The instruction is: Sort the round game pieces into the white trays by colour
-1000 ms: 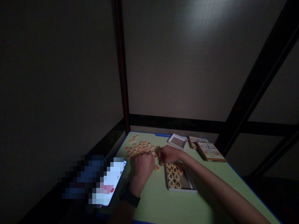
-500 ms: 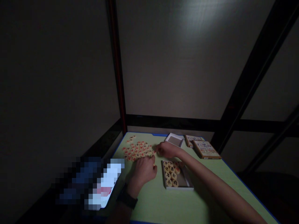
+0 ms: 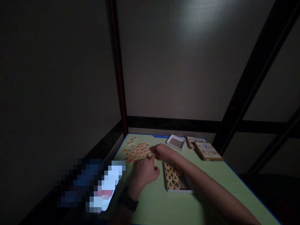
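Many round wooden Chinese chess pieces [image 3: 138, 152], marked in red or black, lie spread over the far left of the green table. At their near right edge rests my left hand [image 3: 144, 172], a dark band on its wrist, with thumb and index finger apart. My right hand [image 3: 165, 152] reaches across to the right edge of the same pieces. Its fingers are bent together there, and what lies under the fingertips is hidden. Below my right forearm sits a shallow open box [image 3: 181, 191], with black-marked pieces in rows along its left side; the forearm covers its upper right part.
Behind the hands lies a shallow white tray [image 3: 176, 142]. Two printed boxes [image 3: 208, 151] overlap at the back right. A lit, blurred-out screen [image 3: 106, 187] is at the left table edge. Walls border the green table [image 3: 152, 207] at the back and left.
My right hand has shifted slightly left, closer to the chess pieces and my left hand. Its forearm now covers more of the open box. My left hand has stayed nearly in place.
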Tool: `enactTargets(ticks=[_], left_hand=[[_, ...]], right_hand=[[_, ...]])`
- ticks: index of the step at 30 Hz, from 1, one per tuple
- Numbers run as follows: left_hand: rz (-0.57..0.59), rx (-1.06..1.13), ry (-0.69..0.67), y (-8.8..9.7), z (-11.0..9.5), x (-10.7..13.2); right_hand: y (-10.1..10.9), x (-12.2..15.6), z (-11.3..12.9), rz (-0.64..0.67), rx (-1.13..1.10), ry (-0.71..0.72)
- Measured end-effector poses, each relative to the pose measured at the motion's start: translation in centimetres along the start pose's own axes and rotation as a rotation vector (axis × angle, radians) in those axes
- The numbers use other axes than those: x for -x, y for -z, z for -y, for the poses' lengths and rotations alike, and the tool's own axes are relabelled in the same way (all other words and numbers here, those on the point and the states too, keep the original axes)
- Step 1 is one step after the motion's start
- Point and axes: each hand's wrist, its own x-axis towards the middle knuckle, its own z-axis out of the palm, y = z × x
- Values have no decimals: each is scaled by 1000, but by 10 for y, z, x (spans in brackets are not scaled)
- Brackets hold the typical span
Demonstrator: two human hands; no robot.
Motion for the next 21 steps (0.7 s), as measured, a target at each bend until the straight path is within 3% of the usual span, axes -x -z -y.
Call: enactTargets(ticks=[9, 13, 17, 21], left_hand=[[-58, 13, 71, 1, 3, -5], [-58, 22, 73, 5, 2, -4], [-35, 18, 61, 9, -1, -2], [-32, 7, 28, 9, -4, -1]], right_hand=[[-10, 2, 0, 26, 45, -18], [-2, 13, -4, -22, 20, -27], [15, 55, -17, -131, -49, -37], [20, 117, -22, -246, -316, -37]])
